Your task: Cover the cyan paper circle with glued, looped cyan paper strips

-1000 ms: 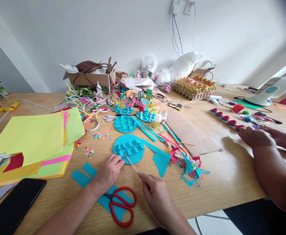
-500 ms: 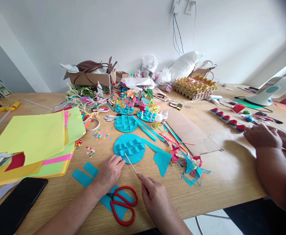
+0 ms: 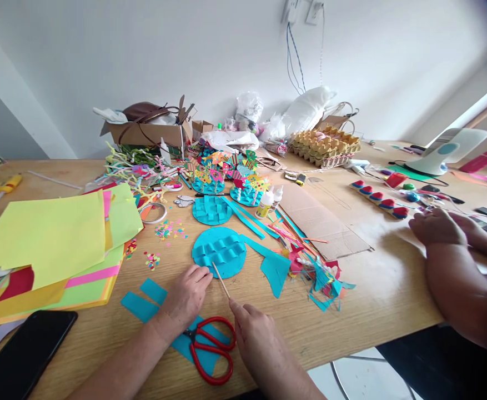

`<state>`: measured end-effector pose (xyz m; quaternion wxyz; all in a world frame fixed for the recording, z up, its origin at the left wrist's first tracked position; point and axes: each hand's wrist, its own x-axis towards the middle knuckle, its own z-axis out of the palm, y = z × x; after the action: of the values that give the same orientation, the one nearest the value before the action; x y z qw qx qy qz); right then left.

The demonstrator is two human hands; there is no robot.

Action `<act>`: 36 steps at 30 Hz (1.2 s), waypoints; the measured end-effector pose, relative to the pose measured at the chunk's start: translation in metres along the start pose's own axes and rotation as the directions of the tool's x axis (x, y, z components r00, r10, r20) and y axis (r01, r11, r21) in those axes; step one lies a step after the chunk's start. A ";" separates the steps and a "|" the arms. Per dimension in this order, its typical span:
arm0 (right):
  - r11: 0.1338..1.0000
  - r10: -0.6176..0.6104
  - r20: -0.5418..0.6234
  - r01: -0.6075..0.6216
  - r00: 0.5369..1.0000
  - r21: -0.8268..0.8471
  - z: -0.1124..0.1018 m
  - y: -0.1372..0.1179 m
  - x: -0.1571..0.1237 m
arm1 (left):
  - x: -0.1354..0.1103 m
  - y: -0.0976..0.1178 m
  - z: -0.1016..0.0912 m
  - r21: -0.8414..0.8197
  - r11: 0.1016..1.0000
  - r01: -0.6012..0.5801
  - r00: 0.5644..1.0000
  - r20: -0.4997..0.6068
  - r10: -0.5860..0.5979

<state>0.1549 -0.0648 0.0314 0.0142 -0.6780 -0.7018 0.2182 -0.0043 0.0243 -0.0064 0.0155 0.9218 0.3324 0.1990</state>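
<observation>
Clearly, both hands are at the near side of a blue disc (image 3: 226, 270) that lies flat on the desk (image 3: 293, 328), with rows of curled blue strips raised on top. The disc sits at about one o'clock from the left hand (image 3: 187, 294) and at eleven o'clock from the right hand (image 3: 255, 329).

The left hand is palm down with fingers bent, its fingertips touching the disc's rim at seven o'clock; whether they pinch it or merely press, I cannot tell. The right hand is closed around a thin wooden stick (image 3: 222, 282), which points toward eleven o'clock, its tip at the lower row of curls.

At five o'clock from the left hand, red-handled scissors (image 3: 214, 381) lie over flat blue strips (image 3: 137, 306). Paper confetti (image 3: 151, 260) is scattered at ten o'clock from it, and a dark phone (image 3: 29, 355) lies between eight and nine. A second blue disc (image 3: 212, 211), with woven strips, is just beyond the first at twelve o'clock.

As for labels, the small glue bottles (image 3: 264, 204) stand upright between one and two o'clock from the nearer disc; one has a yellow label, its print too small to read.
</observation>
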 end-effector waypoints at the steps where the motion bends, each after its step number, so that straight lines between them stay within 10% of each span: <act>1: 1.000 -0.004 -0.001 0.004 1.000 -0.010 0.001 0.000 0.001 | 0.000 0.000 0.000 0.004 1.000 0.002 1.000 0.007 -0.002; 36: 1.000 -0.002 -0.031 0.002 1.000 -0.016 -0.005 -0.003 0.002 | 0.001 0.009 -0.007 0.016 0.997 0.078 0.988 0.135 -0.079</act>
<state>0.1535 -0.0618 0.0362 0.0199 -0.6807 -0.7038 0.2022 -0.0010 0.0173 0.0018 0.0410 0.9195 0.3676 0.1332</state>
